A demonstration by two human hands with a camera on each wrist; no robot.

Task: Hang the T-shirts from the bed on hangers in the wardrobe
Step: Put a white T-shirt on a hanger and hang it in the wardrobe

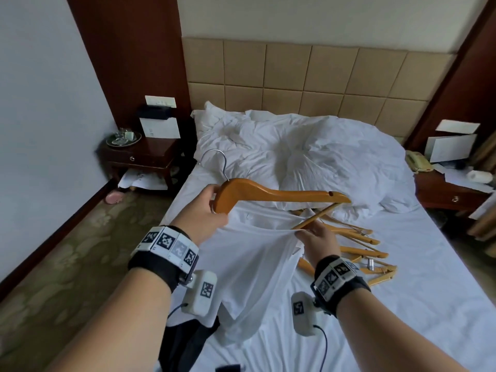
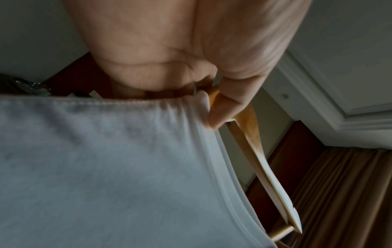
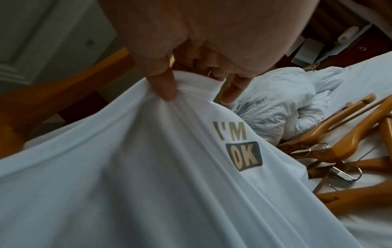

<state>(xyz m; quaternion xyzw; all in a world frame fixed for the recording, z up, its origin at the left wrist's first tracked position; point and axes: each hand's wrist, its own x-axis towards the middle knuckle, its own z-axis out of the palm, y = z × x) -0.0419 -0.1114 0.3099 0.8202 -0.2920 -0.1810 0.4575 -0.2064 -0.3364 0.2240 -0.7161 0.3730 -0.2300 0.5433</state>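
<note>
My left hand (image 1: pixel 212 208) grips the left end of a wooden hanger (image 1: pixel 273 194) with a metal hook, held above the bed (image 1: pixel 402 264). In the left wrist view the thumb (image 2: pixel 220 110) presses the hanger (image 2: pixel 252 144) and the hem of a white T-shirt (image 2: pixel 95 167). My right hand (image 1: pixel 314 234) pinches the white T-shirt (image 1: pixel 257 259) at its edge, near the hanger's lower bar. The right wrist view shows the thumb (image 3: pixel 161 83) and fingers bunching the T-shirt (image 3: pixel 148 167), which carries an "I'M OK" print. The shirt hangs down onto the bed.
Several more wooden hangers (image 1: pixel 357 248) lie in a pile on the bed right of my right hand (image 3: pixel 343 151). A crumpled duvet and pillows (image 1: pixel 295 149) fill the head end. Nightstands (image 1: pixel 145 154) flank the bed, and dark clothing (image 1: pixel 188 342) lies at the near edge.
</note>
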